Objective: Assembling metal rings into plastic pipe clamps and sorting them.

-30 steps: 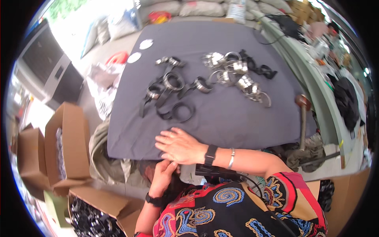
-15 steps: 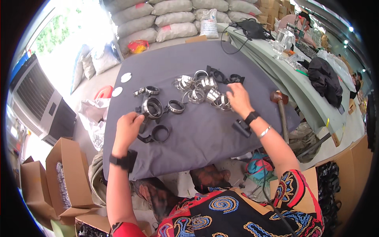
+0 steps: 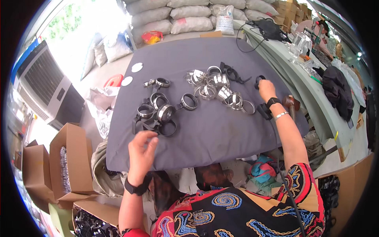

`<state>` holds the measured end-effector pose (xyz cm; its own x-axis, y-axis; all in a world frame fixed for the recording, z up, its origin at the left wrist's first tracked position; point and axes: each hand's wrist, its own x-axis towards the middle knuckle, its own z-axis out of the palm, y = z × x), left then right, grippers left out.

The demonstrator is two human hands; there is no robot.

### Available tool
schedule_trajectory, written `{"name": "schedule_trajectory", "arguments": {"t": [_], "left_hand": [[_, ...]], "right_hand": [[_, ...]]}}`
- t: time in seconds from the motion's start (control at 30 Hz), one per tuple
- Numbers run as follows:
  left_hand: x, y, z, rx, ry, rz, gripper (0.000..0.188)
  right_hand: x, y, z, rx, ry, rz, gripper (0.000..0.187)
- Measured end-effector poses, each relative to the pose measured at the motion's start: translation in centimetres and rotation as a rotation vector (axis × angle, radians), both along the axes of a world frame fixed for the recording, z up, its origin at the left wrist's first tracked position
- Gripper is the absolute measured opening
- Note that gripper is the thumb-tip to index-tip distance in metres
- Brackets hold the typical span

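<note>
My left hand [image 3: 143, 152] is just off the near edge of a cluster of black rings [image 3: 169, 128]. Its fingers are loosely curved and apart, with nothing in them. Several of those rings carry a shiny metal band, like the ringed piece [image 3: 165, 113] in the middle and another ring [image 3: 189, 102] to its right. Over on the right, my right hand [image 3: 267, 89] is closed on a black ring [image 3: 259, 81], partly covered by the fingers. Between the hands lies a heap of silver metal bands [image 3: 207, 91]. Black ring pieces [image 3: 232, 74] lie behind that heap.
A mallet [image 3: 290, 102] and a black cylindrical piece [image 3: 264, 111] lie right of the bands. Two white discs [image 3: 137, 67] sit at the cloth-covered table's [image 3: 213, 142] left edge. Cardboard boxes [image 3: 71, 158] stand at left. A person works at the long bench [image 3: 276, 51].
My right hand has moved right from the metal bands to a black ring and grips it. My left hand has let go of the ringed piece and drawn back toward me.
</note>
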<state>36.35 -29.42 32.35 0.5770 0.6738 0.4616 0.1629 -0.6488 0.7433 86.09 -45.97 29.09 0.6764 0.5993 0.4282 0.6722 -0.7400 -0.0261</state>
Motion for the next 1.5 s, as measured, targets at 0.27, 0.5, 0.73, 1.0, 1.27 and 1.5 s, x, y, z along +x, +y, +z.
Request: {"name": "schedule_trajectory", "arguments": {"t": [0.27, 0.5, 0.73, 1.0, 1.27, 1.5], "left_hand": [[4.5, -5.8, -2.8, -0.79, 0.016, -0.518, 0.028], [6.1, -8.0, -4.5, -1.34, -0.446, -0.613, 0.031], [0.0, -5.9, -6.5, -1.127, -0.372, -0.348, 0.022], [-4.8, -5.5, -10.8, -1.011, -0.262, -0.131, 0.022], [-5.5, -5.2, -12.6, -0.96, -0.235, -0.188, 0.021], [-5.3, -5.4, -11.9, -1.012, -0.229, -0.177, 0.021]], "right_hand": [[-18.3, -4.2, 2.6, 1.066, 1.069, 0.471, 0.016], [-31.6, -4.0, -2.3, 0.745, 1.246, 0.875, 0.012], [-18.5, -1.9, -1.5, 0.367, 0.257, 0.241, 0.027], [-12.2, -2.6, -3.5, 0.666, 0.89, 0.296, 0.012], [-18.6, -4.6, -1.4, 0.707, 1.826, 0.452, 0.019], [-18.8, -3.6, -2.7, 0.273, 0.84, 0.372, 0.046]]}}
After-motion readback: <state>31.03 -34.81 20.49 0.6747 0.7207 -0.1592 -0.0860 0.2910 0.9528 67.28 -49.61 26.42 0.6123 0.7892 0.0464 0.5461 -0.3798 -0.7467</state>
